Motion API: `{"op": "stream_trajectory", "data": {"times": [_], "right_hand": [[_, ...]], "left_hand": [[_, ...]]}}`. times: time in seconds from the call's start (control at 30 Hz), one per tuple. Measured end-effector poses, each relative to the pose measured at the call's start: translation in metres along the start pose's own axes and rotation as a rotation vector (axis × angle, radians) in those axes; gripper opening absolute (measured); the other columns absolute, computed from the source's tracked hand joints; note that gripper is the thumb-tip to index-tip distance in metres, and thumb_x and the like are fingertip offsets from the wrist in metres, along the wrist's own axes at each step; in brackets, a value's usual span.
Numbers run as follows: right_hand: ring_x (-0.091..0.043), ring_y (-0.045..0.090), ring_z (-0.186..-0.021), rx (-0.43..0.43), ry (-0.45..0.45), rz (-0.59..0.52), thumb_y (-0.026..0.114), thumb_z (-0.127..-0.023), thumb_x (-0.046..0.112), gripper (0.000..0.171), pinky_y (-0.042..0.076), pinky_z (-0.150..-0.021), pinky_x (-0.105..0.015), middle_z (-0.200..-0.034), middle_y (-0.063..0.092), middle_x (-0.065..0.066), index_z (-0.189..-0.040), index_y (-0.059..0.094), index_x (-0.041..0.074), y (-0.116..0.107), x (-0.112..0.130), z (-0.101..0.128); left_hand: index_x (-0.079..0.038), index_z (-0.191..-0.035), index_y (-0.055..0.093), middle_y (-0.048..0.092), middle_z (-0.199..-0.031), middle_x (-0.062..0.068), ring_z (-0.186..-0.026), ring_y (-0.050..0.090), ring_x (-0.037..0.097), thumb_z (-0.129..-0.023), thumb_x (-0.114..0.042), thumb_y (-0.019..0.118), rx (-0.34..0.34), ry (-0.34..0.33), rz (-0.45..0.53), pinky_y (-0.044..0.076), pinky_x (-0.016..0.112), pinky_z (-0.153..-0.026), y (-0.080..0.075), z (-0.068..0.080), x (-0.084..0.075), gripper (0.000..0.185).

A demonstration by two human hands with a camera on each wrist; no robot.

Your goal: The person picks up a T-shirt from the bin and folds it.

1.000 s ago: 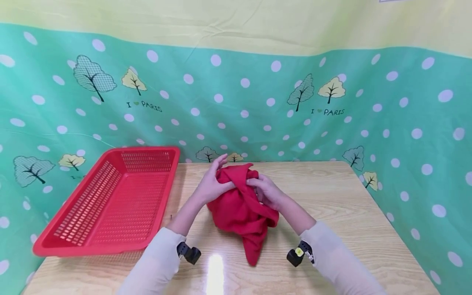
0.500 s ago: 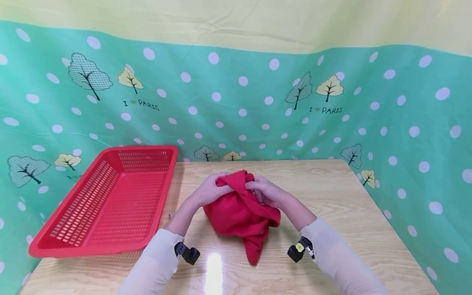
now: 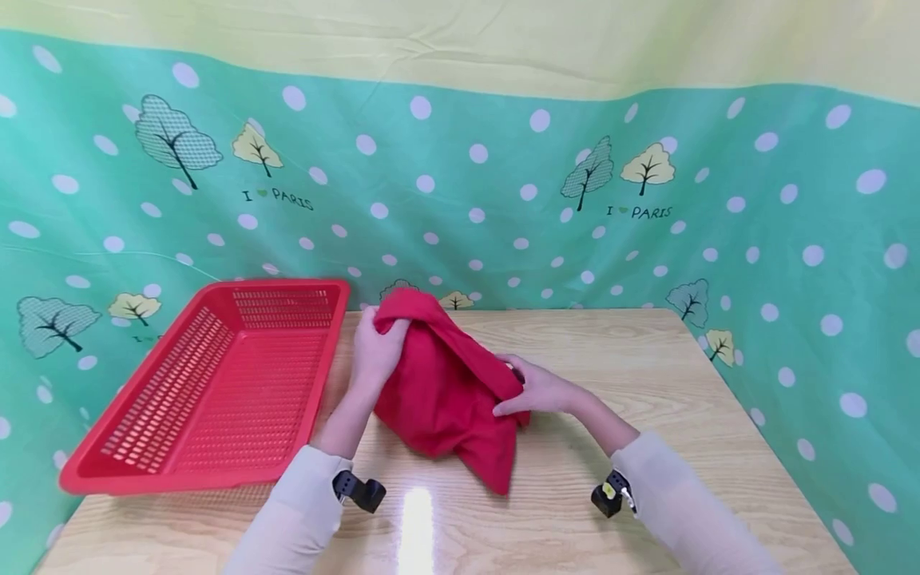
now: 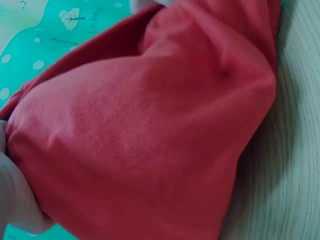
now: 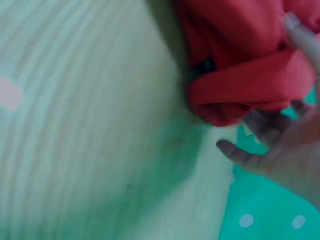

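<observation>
I have both hands on the red cloth [image 3: 442,391], which sits bunched near the middle of the table [image 3: 647,375], a little toward the far edge and just right of the red basket [image 3: 216,391]. My left hand [image 3: 375,348] grips 1 end of the cloth with curled fingers and lifts it up close to the basket's near-right rim; the left wrist view is filled with that fabric [image 4: 145,135], stretched taut over the hand. My right hand [image 3: 535,389] lies lower, thumb and fingers pinching the other side of the bundle against the tabletop; in the right wrist view the fingers [image 5: 280,145] sit under a folded red edge [image 5: 250,85], though blur hides the exact pinch.

I judge the step in hand to be opening out the crumpled cloth: the 2 hands are apart with fabric drawn between them, but a loose tail hangs toward the near edge and the middle is wadded. The next move likely calls for finding clean corners and drawing them wider before laying the piece flat.

For room, the right half of the table lies bare out to its right edge, and the near edge has open wood too. The basket overhangs the left edge and crowds my left hand, so any widening is better taken rightward. The dotted backdrop [image 3: 503,192] rises directly behind the far edge.
</observation>
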State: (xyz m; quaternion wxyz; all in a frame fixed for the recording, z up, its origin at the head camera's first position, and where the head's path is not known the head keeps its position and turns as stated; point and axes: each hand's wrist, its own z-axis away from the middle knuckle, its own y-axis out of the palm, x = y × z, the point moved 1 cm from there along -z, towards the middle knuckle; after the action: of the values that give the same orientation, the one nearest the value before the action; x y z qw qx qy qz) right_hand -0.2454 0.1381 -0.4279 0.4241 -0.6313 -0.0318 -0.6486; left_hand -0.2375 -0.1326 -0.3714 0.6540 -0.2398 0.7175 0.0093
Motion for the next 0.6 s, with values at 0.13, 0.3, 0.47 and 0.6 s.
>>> {"op": "stream_trajectory", "data": {"times": [0.13,0.3,0.47,0.6], "right_hand": [[-0.012,0.058,-0.082,-0.157,0.045,0.13,0.068,-0.084,0.024,0.039,0.05,-0.074,-0.028,-0.098,0.063,-0.005,-0.117,0.055,0.005,-0.002,-0.013,-0.001],[-0.009,0.05,-0.063,-0.379,0.147,-0.1,0.051,-0.093,0.02,0.025,0.045,-0.059,-0.025,-0.074,0.056,-0.001,-0.102,0.061,-0.001,-0.014,-0.023,-0.003],[-0.007,0.051,-0.066,-0.565,0.287,-0.43,0.048,-0.093,0.033,0.034,0.044,-0.064,-0.022,-0.072,0.053,0.007,-0.106,0.058,0.003,-0.03,-0.027,0.0],[-0.007,0.052,-0.069,-0.709,0.322,-0.458,0.05,-0.091,0.036,0.035,0.044,-0.067,-0.021,-0.072,0.054,0.008,-0.101,0.057,0.003,-0.046,-0.026,0.009]], "left_hand": [[-0.002,-0.108,0.048,0.054,-0.1,0.014,-0.089,0.048,0.021,-0.087,-0.03,0.058,-0.072,-0.013,0.09,0.038,0.031,-0.079,-0.007,-0.001,-0.004,0.036],[-0.005,-0.115,0.044,0.053,-0.107,0.013,-0.095,0.048,0.021,-0.087,-0.033,0.058,-0.109,-0.056,0.102,0.038,0.032,-0.082,-0.018,0.004,-0.008,0.042],[-0.005,-0.118,0.039,0.052,-0.112,0.015,-0.1,0.049,0.022,-0.089,-0.035,0.056,-0.076,-0.081,0.101,0.037,0.032,-0.085,-0.027,0.011,-0.007,0.045],[-0.005,-0.115,0.038,0.051,-0.112,0.016,-0.099,0.048,0.022,-0.089,-0.032,0.054,-0.029,-0.089,0.085,0.037,0.031,-0.084,-0.035,0.017,-0.008,0.041]]}}
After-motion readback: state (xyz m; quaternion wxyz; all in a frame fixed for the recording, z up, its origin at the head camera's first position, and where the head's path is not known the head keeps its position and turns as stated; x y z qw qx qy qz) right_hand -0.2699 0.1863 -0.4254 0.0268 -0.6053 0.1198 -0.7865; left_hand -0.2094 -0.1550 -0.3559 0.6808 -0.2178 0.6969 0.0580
